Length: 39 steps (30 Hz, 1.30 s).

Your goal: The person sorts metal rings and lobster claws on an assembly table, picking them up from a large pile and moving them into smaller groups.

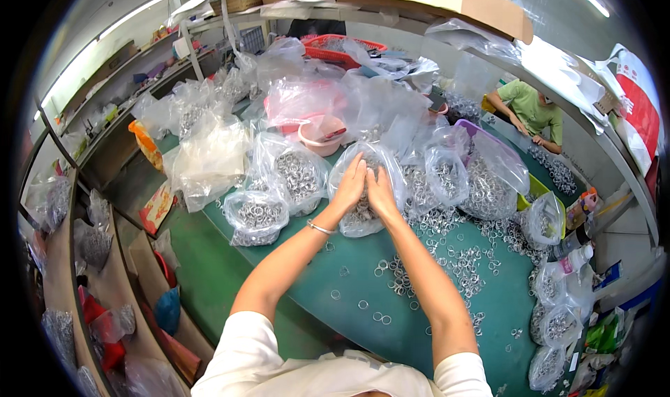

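Note:
Both my hands reach into the mouth of a clear plastic bag (398, 181) full of small silver metal rings (362, 212), in the middle of the green table (328, 278). My left hand (350, 185) lies along the left side of the opening, its fingers stretched forward. Opposite it, my right hand (380, 190) is also stretched out, fingertips close to those of the left. Rings show between the palms, and neither hand is visibly closed on anything. A bracelet (320, 227) circles my left wrist.
Open bags of rings (257, 214) stand left and right of my hands. Loose rings (460, 264) are scattered on the table's right. Behind are a pink bowl (322, 135), a red basket (342, 47) and a purple bin (492, 149). A person in green (530, 107) sits far right.

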{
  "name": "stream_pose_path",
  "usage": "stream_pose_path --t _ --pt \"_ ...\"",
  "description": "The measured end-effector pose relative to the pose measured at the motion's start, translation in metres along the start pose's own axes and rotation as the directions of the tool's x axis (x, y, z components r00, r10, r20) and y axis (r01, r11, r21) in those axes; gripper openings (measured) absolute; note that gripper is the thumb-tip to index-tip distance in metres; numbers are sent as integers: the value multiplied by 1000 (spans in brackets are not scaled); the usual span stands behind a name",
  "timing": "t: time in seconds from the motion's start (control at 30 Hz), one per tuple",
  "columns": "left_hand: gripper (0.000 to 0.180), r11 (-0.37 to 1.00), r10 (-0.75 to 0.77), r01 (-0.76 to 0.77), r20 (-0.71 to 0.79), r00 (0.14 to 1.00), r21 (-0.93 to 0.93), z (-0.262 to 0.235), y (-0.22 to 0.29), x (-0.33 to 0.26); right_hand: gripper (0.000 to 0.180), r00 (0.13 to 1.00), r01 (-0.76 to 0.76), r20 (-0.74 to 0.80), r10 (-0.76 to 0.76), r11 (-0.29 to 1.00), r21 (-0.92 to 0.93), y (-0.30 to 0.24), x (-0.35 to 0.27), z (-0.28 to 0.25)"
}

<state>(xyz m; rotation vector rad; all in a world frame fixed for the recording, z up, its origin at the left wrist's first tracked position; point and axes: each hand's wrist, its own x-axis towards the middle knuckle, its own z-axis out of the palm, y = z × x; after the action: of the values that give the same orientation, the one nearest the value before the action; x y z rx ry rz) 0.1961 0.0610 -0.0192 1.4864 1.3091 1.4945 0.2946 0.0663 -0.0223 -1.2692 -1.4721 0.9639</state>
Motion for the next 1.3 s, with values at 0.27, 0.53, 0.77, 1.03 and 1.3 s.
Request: stream_pose_path --t 0.27,0.53,0.77,1.03,1.3 --pt "28 1000 27 -27 22 999 5 -85 19 -77 21 946 306 132 -297 951 -52 -11 -111 -53" --pt "40 534 133 -440 442 887 722 -101 -23 -166 33 785 500 572 -240 791 -353 48 -163 -12" --pt "18 611 274 -438 343 898 660 -109 -71 -165 22 738 614 599 -309 675 -408 -7 -157 -39" --pt "14 732 526 -473 34 850 491 -33 22 -71 31 799 590 199 -567 678 -438 -19 -78 -72" --pt "25 705 498 -470 101 861 531 7 30 -55 36 945 199 326 31 738 -645 14 -226 -202"
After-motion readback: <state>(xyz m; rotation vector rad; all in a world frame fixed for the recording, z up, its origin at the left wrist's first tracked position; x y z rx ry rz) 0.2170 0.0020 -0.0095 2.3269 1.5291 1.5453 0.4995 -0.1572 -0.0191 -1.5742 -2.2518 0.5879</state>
